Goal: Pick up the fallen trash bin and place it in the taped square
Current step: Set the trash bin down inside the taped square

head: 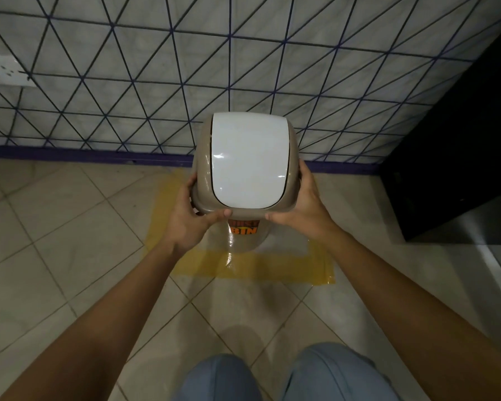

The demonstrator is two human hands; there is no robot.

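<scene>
The trash bin is beige with a white swing lid and an orange label on its front. It stands upright, seen from above, over the square of yellow tape on the tiled floor. My left hand grips the lid's rim on the left. On the right side of the rim, my right hand holds on, thumb along the front edge. The bin hides the far side of the taped square. Whether its base touches the floor I cannot tell.
A wall with a dark triangle grid and a purple skirting runs just behind the bin. A tall black cabinet stands at the right. My knees in blue trousers are at the bottom edge.
</scene>
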